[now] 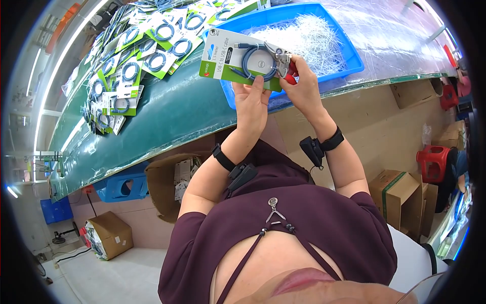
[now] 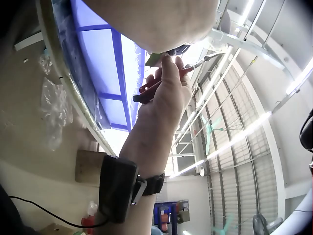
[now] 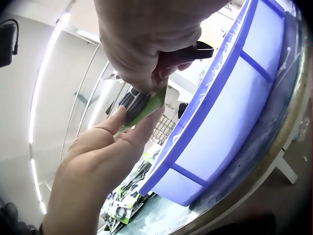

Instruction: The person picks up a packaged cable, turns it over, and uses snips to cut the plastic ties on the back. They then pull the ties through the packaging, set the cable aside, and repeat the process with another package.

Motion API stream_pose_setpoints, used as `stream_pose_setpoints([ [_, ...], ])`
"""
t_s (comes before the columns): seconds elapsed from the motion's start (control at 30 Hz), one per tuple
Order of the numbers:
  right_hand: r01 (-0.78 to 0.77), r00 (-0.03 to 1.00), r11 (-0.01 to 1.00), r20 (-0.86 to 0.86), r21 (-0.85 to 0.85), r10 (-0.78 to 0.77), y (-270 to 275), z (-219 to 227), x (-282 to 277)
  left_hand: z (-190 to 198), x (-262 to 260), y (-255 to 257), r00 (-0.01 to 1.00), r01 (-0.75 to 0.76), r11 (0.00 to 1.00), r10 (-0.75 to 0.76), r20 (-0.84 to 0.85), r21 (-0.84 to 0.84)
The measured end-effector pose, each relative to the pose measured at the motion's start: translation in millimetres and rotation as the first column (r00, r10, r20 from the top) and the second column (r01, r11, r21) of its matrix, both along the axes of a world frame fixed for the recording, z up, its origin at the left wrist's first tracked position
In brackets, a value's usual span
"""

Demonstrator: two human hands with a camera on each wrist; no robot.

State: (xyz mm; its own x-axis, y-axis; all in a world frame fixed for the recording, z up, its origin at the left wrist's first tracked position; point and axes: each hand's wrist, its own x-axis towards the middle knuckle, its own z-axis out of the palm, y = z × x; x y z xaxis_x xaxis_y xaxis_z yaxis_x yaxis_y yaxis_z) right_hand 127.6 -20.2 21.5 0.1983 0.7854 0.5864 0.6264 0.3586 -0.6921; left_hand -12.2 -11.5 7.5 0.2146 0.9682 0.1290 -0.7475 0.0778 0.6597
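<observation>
My left hand [image 1: 250, 107] pinches the lower edge of a white and green card [image 1: 212, 57], thumb in front. Printed with "USB-C to USB-C cable", the card carries a coiled grey-blue cable [image 1: 246, 62]. My right hand [image 1: 307, 90] grips red-handled cutting pliers [image 1: 283, 63], their metal jaws at the right side of the coil. In the left wrist view the red handles [image 2: 152, 89] show in the fingers. The right wrist view has the card [image 3: 149, 108] edge-on between both hands, and the palm there hides most of the pliers.
Beneath the hands stands a blue tub [image 1: 349, 57] of white plastic trimmings [image 1: 321, 43]. Many carded cables [image 1: 152, 50] lie heaped on the left of the green table [image 1: 187, 111]. Cardboard boxes [image 1: 402, 197] and a red stool [image 1: 432, 163] are on the floor at right.
</observation>
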Motion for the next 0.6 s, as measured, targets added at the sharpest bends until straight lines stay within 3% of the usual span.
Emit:
stream_pose_setpoints([
  [0.23, -0.095, 0.984, 0.995, 0.146, -0.036, 0.099, 4, 10, -10, 4, -15, 0, 0.997, -0.047, 0.998, 0.050, 0.055, -0.043],
  [0.37, -0.209, 0.959, 0.975, 0.181, -0.075, 0.220, 10, 18, -41, 4, -73, -1, 0.987, -0.161, 0.986, 0.160, -0.016, -0.034],
  [0.47, -0.219, 0.932, 0.972, 0.276, -0.090, 0.235, 23, 13, -41, 0, -159, -25, 0.869, -0.464, 0.885, 0.445, -0.215, -0.041],
  [0.57, -0.062, 0.920, 0.994, 0.382, -0.085, 0.090, 48, -1, -7, -6, -264, -79, 0.649, -0.695, 0.717, 0.659, -0.380, 0.054],
  [0.6, 0.021, 0.905, 0.992, 0.423, -0.122, 0.033, 54, 0, 4, -7, -289, -103, 0.597, -0.702, 0.708, 0.646, -0.476, 0.081],
])
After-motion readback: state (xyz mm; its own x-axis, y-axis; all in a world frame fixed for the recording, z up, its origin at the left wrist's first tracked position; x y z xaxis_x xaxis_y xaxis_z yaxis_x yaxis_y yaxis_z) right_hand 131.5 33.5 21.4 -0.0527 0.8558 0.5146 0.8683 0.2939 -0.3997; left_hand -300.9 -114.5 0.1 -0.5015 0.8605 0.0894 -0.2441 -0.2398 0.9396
